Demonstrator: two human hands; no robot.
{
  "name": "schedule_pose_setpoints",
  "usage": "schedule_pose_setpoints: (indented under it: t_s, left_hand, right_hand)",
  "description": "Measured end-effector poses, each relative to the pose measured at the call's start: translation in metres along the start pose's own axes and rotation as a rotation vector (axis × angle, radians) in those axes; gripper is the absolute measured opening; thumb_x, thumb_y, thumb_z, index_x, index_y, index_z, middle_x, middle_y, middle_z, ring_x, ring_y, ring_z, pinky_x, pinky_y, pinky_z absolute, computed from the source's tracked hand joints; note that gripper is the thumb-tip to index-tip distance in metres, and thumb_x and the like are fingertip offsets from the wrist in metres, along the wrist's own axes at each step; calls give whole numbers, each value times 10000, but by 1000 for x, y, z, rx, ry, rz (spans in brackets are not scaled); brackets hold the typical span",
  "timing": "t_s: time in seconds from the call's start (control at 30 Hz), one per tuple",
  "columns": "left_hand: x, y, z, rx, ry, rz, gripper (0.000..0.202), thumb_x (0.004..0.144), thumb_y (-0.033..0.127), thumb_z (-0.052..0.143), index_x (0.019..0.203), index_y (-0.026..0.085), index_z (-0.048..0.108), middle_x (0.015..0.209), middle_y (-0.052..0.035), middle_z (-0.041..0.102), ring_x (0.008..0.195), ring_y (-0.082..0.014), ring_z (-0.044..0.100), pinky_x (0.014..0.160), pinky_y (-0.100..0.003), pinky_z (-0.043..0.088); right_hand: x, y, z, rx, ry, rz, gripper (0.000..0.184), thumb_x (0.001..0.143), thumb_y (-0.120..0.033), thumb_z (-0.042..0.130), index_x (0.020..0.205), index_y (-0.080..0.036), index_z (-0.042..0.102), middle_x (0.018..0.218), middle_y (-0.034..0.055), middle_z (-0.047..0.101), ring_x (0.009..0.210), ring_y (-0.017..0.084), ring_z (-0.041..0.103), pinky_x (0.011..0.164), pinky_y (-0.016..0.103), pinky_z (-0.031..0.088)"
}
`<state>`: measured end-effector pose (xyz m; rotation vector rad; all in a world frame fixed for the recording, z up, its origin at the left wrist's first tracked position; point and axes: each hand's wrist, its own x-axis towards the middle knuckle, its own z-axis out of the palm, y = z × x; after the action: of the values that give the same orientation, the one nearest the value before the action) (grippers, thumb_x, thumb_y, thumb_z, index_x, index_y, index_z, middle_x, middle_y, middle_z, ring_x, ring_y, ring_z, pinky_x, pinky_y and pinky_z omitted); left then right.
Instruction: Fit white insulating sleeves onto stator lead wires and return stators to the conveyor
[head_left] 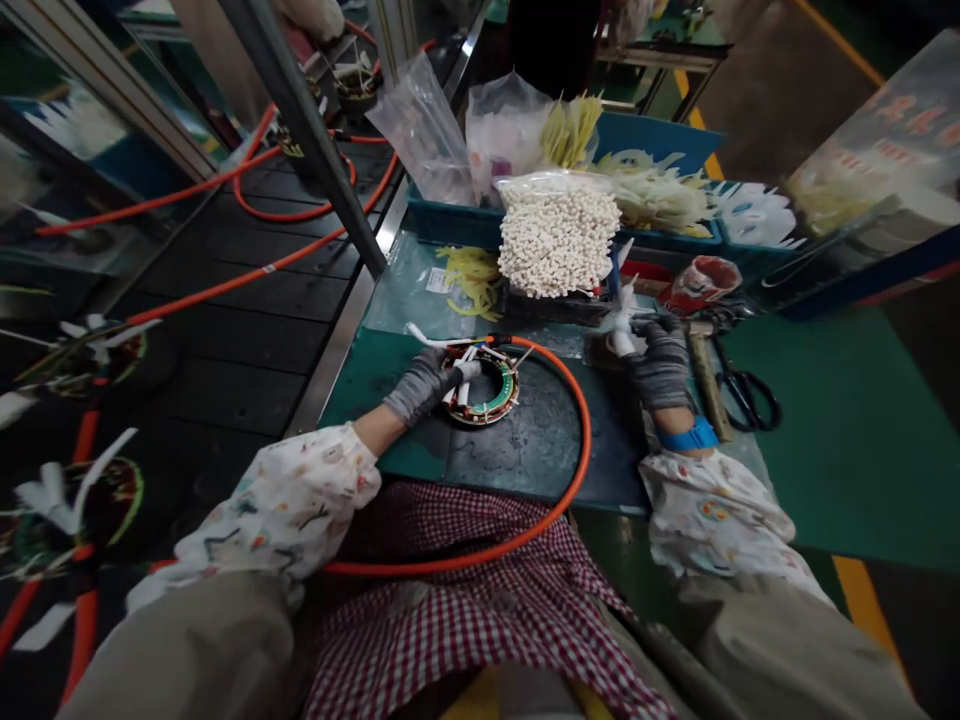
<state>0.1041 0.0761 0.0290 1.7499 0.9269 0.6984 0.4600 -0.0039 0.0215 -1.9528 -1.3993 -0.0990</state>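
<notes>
My left hand (pixel 427 388), in a grey glove with pale fingertips, is closed on the left side of a motor stator (pixel 501 405). The stator is a ring with copper windings and a green inner band, lying flat on a dark mat. White sleeves (pixel 463 385) stand up from its windings. A thick orange cable (pixel 581 430) leaves its top and curves right, then back across my lap. My right hand (pixel 660 362), also in a grey glove, has its fingers curled beside a white plastic piece (pixel 621 332); what lies inside its grip is hidden.
A bag of short white sticks (pixel 559 235) leans against blue bins (pixel 457 222) of yellowish and white strips. Right of my right hand lie a hammer (pixel 709 385) and black-handled scissors (pixel 750 398). On the left, a dark conveyor (pixel 247 360) carries more stators with orange cables, beside a metal post (pixel 307 130).
</notes>
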Motion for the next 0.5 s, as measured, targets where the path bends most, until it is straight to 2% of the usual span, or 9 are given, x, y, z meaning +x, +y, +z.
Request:
schedule_pose_setpoints:
  t_s: [0.07,0.1,0.2,0.27,0.33,0.43,0.5]
  left_hand:
    - [7,-2,-4,-10,-35,-29,417,852,510,715,1077,166,784,994,-96,830,878,-309,768,811,-485,658]
    - [10,-3,-7,-19,-56,-34,407,838,495,726,1077,172,787,1006,-91,831,888,-308,767,822,-487,656]
    - [17,-4,-12,-33,-101,-16,421,816,516,752,1084,195,795,1031,-78,831,964,-323,769,900,-518,650]
    - [15,-2,-11,-3,-93,6,434,827,537,750,1095,199,798,1049,-79,830,1011,-336,770,961,-537,642]
    - [4,2,-8,61,-41,53,449,858,529,736,1154,196,791,1127,-87,826,1097,-340,764,1047,-541,617]
    - [-26,10,-2,192,67,181,486,944,476,677,1332,188,725,1363,-109,757,1306,-317,695,1177,-502,546]
    - [-46,14,2,276,100,295,498,1006,435,620,1437,188,653,1503,-122,669,1418,-291,620,1232,-472,498]
  right_hand:
    - [-9,-19,-20,40,13,-50,367,922,-502,561,999,-185,730,1088,178,732,1037,327,672,984,530,552]
    - [-16,-32,-31,52,-7,-66,372,953,-514,548,1004,-195,733,1024,161,744,971,312,686,927,510,569]
    - [-53,-73,-50,96,-146,-78,345,1025,-539,552,992,-250,738,858,83,748,757,248,694,726,408,579]
    - [-85,-96,-47,210,-311,-88,298,1028,-523,579,1059,-266,729,883,59,769,744,239,715,675,377,580]
    - [-116,-111,-34,347,-478,-105,294,1010,-502,611,1144,-263,718,942,61,792,787,257,746,680,380,598]
    - [-150,-116,-15,393,-507,-64,340,958,-523,679,1157,-255,741,919,82,797,819,299,755,706,412,609]
    - [-161,-112,-11,447,-531,-14,338,929,-525,729,1133,-258,764,883,84,788,810,308,747,691,405,594]
